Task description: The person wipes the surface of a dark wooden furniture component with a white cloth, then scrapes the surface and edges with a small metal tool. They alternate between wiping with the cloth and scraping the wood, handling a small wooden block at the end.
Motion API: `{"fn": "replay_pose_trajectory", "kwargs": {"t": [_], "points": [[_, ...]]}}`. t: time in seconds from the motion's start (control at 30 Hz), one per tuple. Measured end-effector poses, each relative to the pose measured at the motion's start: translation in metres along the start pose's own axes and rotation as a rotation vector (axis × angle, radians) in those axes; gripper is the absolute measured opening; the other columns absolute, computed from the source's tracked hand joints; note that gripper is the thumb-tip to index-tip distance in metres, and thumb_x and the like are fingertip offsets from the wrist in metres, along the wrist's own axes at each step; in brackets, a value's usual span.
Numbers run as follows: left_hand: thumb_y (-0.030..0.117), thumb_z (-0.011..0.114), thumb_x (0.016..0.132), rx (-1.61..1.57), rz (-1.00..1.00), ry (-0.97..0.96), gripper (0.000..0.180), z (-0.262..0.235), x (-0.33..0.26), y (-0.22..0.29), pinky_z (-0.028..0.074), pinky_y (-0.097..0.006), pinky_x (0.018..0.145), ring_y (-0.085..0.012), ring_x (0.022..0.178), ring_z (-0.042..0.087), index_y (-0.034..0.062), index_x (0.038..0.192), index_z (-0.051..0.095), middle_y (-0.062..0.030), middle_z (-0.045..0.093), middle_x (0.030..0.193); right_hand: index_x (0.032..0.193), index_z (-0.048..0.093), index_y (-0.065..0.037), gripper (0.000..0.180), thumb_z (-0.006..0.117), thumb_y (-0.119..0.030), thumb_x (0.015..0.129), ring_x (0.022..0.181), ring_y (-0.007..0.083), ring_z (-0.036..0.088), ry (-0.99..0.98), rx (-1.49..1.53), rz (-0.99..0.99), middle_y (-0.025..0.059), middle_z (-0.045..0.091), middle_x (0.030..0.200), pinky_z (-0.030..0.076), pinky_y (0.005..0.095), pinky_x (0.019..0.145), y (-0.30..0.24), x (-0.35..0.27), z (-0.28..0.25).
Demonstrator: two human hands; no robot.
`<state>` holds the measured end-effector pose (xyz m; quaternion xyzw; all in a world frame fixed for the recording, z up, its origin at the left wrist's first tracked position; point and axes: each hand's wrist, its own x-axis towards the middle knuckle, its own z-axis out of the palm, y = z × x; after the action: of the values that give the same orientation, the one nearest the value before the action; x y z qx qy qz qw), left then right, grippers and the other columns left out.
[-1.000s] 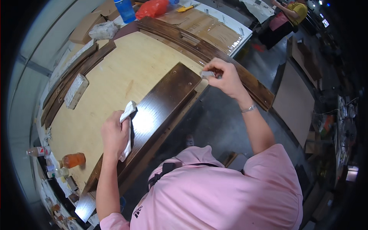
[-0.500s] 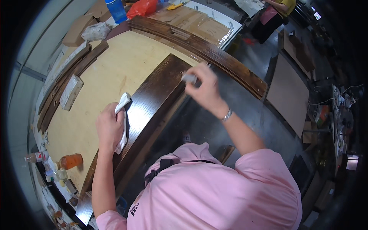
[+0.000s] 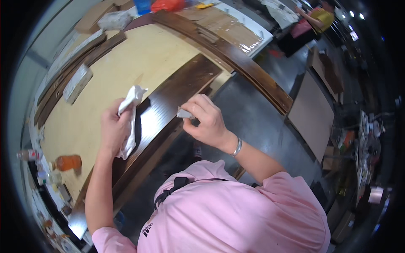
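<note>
A long dark-brown glossy wooden board (image 3: 171, 95) lies slantwise in front of me along the table's edge. My left hand (image 3: 112, 134) is closed round a crumpled white cloth (image 3: 134, 96) at the board's left side, and the cloth casts a dark shadow on the wood. Over the board's near right edge, my right hand (image 3: 207, 121) pinches a small pale grey piece (image 3: 184, 113) with a flat face between thumb and fingers. What that piece is made of, I cannot tell.
Other brown wooden strips lie at the far side (image 3: 236, 57) and at the left (image 3: 57, 84). A whitish block (image 3: 78, 84) and a bottle of orange liquid (image 3: 68, 162) stand on the pale tabletop (image 3: 105, 76). A large flat panel (image 3: 312, 111) leans at right; another person (image 3: 310, 27) stands beyond.
My right hand has come back from the board's far end toward me and to the left. My left hand, still gripping the cloth, has shifted slightly left. The whole view has turned a little.
</note>
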<state>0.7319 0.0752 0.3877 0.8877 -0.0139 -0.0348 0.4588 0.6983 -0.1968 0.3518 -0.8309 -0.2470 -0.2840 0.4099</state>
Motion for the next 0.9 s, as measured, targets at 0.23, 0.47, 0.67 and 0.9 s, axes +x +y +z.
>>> {"fn": "replay_pose_trajectory", "kwargs": {"t": [0.23, 0.47, 0.67, 0.9], "points": [[0.005, 0.062, 0.092, 0.063, -0.117, 0.340, 0.025, -0.186, -0.127, -0.134, 0.043, -0.024, 0.066, -0.0060, 0.077, 0.053, -0.0038, 0.113, 0.070, 0.0031, 0.064, 0.087, 0.090, 0.063, -0.004, 0.029, 0.068, 0.002, 0.062, 0.080, 0.0310, 0.059, -0.046, -0.010, -0.096, 0.0107, 0.057, 0.086, 0.051, 0.0398, 0.066, -0.065, -0.010, 0.046], [0.018, 0.062, 0.094, 0.379, -0.346, 0.081, 0.028, -0.310, -0.274, -0.208, 0.045, -0.028, 0.068, -0.0087, 0.075, 0.053, -0.0037, 0.109, 0.070, -0.0021, 0.063, 0.077, 0.089, 0.064, -0.005, 0.030, 0.068, 0.002, 0.060, 0.075, 0.0295, 0.055, -0.081, -0.094, -0.239, 0.0091, 0.058, 0.084, 0.046, 0.0395, 0.063, -0.184, -0.037, 0.128], [0.028, 0.055, 0.098, 0.402, -0.110, 0.009, 0.032, -0.318, -0.290, -0.232, 0.049, -0.035, 0.071, -0.0276, 0.071, 0.059, 0.0022, 0.111, 0.069, -0.0195, 0.068, 0.082, 0.088, 0.062, -0.007, 0.034, 0.070, -0.001, 0.056, 0.074, 0.0273, 0.055, -0.219, 0.079, -0.435, 0.0080, 0.057, 0.084, 0.044, 0.0396, 0.064, -0.313, -0.064, 0.230], [0.024, 0.058, 0.099, 0.127, -0.157, -0.046, 0.031, -0.318, -0.285, -0.240, 0.043, -0.033, 0.059, -0.0117, 0.065, 0.047, -0.0022, 0.111, 0.067, -0.0034, 0.058, 0.070, 0.088, 0.061, -0.007, 0.026, 0.070, -0.015, 0.065, 0.083, 0.0229, 0.055, -0.361, 0.329, -0.743, 0.0063, 0.053, 0.088, 0.043, 0.0355, 0.069, -0.455, -0.098, 0.351]]}}
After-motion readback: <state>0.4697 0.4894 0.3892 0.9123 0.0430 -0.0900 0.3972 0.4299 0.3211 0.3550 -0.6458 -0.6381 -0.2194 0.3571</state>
